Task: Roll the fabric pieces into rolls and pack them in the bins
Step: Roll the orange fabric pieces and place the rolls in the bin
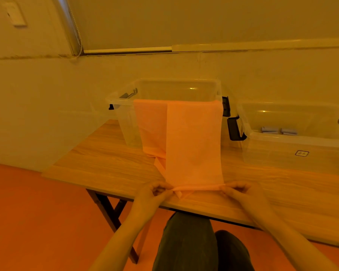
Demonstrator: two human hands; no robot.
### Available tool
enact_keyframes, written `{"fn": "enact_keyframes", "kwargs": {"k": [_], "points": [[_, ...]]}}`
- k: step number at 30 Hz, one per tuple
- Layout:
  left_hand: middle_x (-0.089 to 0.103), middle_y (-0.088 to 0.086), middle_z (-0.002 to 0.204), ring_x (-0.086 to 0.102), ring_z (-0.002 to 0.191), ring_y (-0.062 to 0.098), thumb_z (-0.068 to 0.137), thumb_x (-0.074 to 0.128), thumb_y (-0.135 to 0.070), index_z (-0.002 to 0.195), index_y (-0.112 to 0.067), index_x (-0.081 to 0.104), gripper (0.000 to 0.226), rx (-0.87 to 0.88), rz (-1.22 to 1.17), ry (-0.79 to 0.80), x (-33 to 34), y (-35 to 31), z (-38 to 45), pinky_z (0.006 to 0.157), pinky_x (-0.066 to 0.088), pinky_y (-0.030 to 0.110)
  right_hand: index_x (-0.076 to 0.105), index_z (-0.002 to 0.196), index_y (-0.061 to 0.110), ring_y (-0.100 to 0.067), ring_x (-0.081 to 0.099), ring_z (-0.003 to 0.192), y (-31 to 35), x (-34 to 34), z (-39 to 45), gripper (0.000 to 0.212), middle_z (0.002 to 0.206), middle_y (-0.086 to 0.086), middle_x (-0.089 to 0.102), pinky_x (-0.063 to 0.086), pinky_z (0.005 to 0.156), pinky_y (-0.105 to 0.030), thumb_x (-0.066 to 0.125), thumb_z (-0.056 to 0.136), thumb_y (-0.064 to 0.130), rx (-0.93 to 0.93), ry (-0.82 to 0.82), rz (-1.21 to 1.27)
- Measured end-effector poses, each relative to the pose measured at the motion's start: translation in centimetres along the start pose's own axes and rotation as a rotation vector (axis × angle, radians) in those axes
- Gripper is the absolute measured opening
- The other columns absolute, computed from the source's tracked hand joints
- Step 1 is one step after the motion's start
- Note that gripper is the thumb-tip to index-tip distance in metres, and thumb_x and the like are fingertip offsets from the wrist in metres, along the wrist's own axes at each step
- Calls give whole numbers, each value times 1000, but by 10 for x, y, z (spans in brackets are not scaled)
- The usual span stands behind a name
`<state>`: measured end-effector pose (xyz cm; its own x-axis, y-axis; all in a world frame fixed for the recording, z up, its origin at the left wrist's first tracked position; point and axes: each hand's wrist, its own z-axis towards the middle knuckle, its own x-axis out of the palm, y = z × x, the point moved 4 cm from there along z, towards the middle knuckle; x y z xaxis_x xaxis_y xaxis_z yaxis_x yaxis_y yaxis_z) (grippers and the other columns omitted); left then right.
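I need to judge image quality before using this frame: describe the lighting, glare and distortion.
Head view: a strong orange-yellow cast tints everything; small glare spots sit on the middle bin and right bin; wide-angle bending curves the table edge; the cloth and both hands look slightly soft.

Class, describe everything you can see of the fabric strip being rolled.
The fabric strip is a long, thin, pale orange-pink piece, soft and woven-looking. Its far end hangs over the front rim of the clear bin; it slopes down to the wooden table. Its near end is turned into a narrow roll, pinched by the left hand and the right hand.
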<state>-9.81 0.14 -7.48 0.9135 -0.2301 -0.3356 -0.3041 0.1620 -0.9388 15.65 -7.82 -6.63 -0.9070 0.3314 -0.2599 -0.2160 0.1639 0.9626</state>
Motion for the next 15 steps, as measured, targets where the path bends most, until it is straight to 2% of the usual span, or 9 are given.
{"fn": "enact_keyframes", "kwargs": {"k": [5,9,11,13,15], "points": [[69,-5,82,62,78,4,83,70,-18,82,-26,72,8,17,1,3,1,0,1,66,47,14,74,82,14,-17,67,78,-1,0,1,7,78,-1,72,49,66,-22,70,81,19,0,-17,35],[71,2,80,66,77,13,84,69,-20,84,-20,72,3,30,-62,24,3,-1,1,69,51,26,73,81,13,-19,67,79,-1,-1,3,4,79,-3,72,51,67,-25,74,78,16,1,-51,47],[71,4,79,66,75,15,84,68,-18,84,-18,70,3,42,-82,32,4,-1,1,70,52,33,70,83,14,-16,66,81,-1,-1,4,11,84,-1,70,52,69,-27,76,74,13,-2,-75,42],[70,3,75,66,71,14,86,65,-12,85,-16,67,4,49,-106,31,5,-1,1,67,52,33,66,86,15,-15,65,83,-2,-1,5,17,89,0,69,53,72,-30,76,73,10,-10,-82,44],[68,2,71,65,68,13,88,62,-6,88,-12,62,6,52,-131,21,6,-2,1,63,52,28,67,85,16,-18,66,83,-3,1,5,14,88,-2,69,53,72,-29,74,75,10,-12,-68,44]]}}
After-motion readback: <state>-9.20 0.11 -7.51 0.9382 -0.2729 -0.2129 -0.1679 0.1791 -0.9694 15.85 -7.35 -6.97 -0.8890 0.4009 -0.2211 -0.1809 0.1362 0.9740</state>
